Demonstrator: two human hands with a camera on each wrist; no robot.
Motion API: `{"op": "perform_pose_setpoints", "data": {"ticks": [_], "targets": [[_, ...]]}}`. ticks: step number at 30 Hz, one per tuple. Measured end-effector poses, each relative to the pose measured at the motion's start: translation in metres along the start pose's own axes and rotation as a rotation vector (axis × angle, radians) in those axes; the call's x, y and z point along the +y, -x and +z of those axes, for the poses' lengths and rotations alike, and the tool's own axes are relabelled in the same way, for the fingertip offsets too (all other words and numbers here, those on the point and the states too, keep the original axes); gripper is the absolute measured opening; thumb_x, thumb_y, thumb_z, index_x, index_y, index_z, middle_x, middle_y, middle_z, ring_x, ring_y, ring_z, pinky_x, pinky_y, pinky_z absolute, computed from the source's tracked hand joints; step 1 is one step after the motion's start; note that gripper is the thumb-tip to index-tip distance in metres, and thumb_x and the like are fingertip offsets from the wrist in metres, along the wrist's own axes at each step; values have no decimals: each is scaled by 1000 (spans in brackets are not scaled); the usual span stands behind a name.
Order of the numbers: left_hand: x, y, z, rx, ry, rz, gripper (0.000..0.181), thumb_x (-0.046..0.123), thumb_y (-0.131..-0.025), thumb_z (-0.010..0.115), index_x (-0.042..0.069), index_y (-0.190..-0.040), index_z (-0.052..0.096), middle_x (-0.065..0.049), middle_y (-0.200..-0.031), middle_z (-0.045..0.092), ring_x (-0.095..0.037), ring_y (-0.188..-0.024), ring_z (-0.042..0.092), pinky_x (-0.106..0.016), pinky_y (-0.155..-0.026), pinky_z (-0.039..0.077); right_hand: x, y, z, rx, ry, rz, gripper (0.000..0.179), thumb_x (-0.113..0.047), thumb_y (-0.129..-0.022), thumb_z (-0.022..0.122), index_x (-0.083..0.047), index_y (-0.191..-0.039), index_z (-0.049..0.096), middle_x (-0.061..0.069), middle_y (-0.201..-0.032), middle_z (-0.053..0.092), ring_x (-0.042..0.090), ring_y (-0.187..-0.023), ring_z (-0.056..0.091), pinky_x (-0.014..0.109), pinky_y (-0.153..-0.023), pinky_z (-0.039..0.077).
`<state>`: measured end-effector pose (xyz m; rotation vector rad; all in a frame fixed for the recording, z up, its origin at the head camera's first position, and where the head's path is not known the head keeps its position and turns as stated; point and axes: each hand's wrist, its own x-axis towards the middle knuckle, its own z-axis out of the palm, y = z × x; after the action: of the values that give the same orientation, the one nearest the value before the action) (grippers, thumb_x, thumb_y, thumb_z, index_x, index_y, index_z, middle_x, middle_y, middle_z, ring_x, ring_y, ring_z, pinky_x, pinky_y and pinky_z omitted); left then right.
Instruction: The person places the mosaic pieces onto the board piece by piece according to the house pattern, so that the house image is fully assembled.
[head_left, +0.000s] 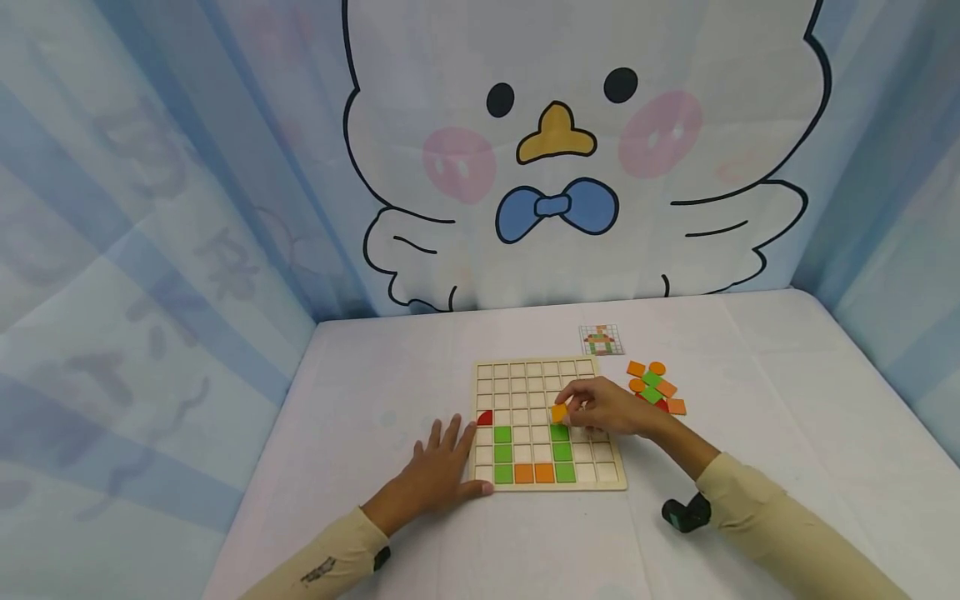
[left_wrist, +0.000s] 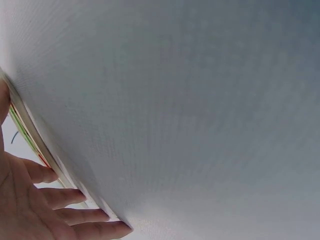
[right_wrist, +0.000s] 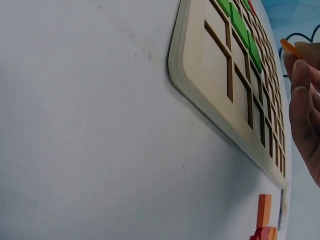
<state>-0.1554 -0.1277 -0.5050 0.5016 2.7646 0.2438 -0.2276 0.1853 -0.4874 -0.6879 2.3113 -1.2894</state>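
A wooden grid board lies on the table with green square tiles in two columns, two orange squares along its lowest row and a red quarter-round tile at its left side. My right hand pinches an orange square tile between thumb and fingers, just above the right green column. In the right wrist view that tile appears edge-on at the fingertips. My left hand is spread flat against the board's left edge, thumb at the lower left corner, fingers straight.
Right of the board lies a loose pile of orange, green and red tiles. A small pattern card with a coloured grid picture lies behind the board. A printed curtain hangs at the table's far edge.
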Motion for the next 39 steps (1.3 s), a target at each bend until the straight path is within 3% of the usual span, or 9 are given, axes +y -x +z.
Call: {"op": "perform_pose_setpoints", "data": {"ticks": [7,18,29,39], "targets": [[0,0,-1,4,-5,6,102,75,-81,55,12,-156,24,-19,-162,20,-50,-146,19,-70,-104,31,-9,-13,13,81,26,-12,29,-9,-87,71,3,-112,64,9,-81,68,15,-60,57,24,-58,50],[1,0,-2,-16,-26,7,102,76,-82,52,12,-156,23,-19,-162,18,-50,-146,19,-69,-104,32,-15,-34,33,87,54,27,26,-11,-87,72,-1,-110,64,5,-80,67,12,-54,57,27,-57,51],[1,2,-2,-8,-20,15,102,76,-82,52,11,-156,24,-20,-162,19,-50,-145,19,-70,-104,32,-22,-49,50,81,92,24,24,-12,-88,72,-2,-109,66,2,-81,68,10,-59,58,25,-57,50],[0,1,-1,-3,-23,24,102,75,-83,52,10,-156,23,-21,-162,18,-51,-145,19,-71,-103,32,-30,-58,60,116,207,63,20,-17,-87,74,-8,-104,69,-5,-77,65,8,-70,55,26,-70,46]]}}
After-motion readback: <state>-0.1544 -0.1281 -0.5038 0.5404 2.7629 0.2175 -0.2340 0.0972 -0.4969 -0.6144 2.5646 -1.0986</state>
